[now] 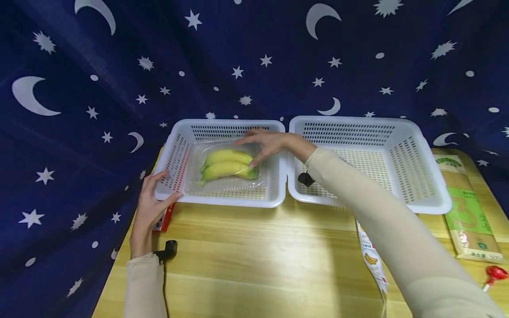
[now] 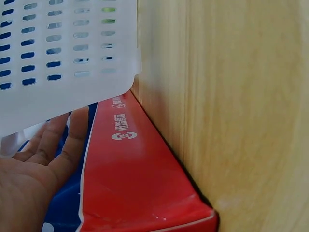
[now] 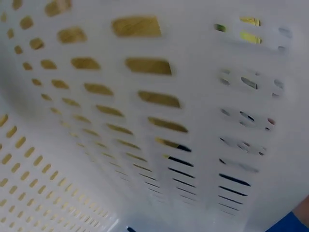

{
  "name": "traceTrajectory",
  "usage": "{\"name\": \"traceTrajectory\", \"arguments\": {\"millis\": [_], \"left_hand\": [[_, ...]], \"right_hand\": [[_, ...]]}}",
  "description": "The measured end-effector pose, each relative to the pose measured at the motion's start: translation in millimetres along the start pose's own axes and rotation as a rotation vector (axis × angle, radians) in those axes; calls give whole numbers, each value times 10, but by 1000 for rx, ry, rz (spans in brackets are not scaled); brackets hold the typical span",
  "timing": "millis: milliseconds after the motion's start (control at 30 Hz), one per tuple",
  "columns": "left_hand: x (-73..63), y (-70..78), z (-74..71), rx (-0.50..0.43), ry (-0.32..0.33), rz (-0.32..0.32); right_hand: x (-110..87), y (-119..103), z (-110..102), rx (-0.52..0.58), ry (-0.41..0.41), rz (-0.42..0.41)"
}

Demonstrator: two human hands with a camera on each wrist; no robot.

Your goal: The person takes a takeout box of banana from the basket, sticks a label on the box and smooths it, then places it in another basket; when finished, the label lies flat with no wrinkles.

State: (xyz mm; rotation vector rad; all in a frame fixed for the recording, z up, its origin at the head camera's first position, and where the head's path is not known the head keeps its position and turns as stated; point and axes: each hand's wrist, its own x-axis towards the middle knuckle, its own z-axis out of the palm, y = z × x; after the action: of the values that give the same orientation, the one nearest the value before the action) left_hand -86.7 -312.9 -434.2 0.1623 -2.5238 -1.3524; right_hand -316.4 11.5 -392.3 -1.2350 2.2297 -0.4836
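A clear plastic tray (image 1: 192, 185) of yellow-green bananas (image 1: 224, 169) lies inside the left white basket (image 1: 222, 202). My right hand (image 1: 274, 143) reaches over the shared basket rims to this pack, fingers spread across its right end. The thumb touches the plastic by the banana ends, and the fingertips lie near the far edge. At the basket's near left corner, my left hand (image 1: 149, 203) grips the rim, thumb on the front edge and fingers on the left side. A red packet (image 2: 130, 164) lies below that corner beside the left palm.
Another white basket (image 1: 431, 176) adjoins on the right, under my right forearm. Beyond it lie a brown-and-green packet (image 1: 469, 207) and a red lollipop (image 1: 496, 273). A strip of banana-printed labels (image 1: 371, 258) lies near the right sleeve. A dark-blue star-patterned cloth (image 1: 238, 57) hangs behind.
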Motion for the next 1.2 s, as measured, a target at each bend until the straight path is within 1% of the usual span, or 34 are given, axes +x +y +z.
{"name": "traceTrajectory", "arguments": {"millis": [133, 300, 433, 533, 667, 800, 900, 1033, 1100, 1200], "left_hand": [[22, -253, -1, 17, 10, -6], [2, -270, -29, 23, 16, -34], [4, -281, -35, 15, 13, -30], [7, -284, -33, 10, 8, -23], [0, -271, -27, 2, 12, -19], [14, -269, -14, -21, 17, 1], [31, -268, 0, -38, 16, 11], [42, -245, 13, -49, 10, -7], [40, -198, 12, -57, 4, -17], [25, -69, 2, -54, -5, -25]], "right_hand": [[51, -11, 25, -7, -10, 1], [93, -62, 30, -8, -33, 13], [99, -90, 34, 14, -39, 50], [100, -93, 42, 43, -40, 78], [109, -82, 39, 79, -42, 82], [103, -69, 14, 112, -40, 94], [92, -51, -9, 116, -38, 86], [75, -35, -22, 118, -30, 42], [61, -35, -16, 166, -27, 23], [35, -43, 2, 282, -19, 1]]}}
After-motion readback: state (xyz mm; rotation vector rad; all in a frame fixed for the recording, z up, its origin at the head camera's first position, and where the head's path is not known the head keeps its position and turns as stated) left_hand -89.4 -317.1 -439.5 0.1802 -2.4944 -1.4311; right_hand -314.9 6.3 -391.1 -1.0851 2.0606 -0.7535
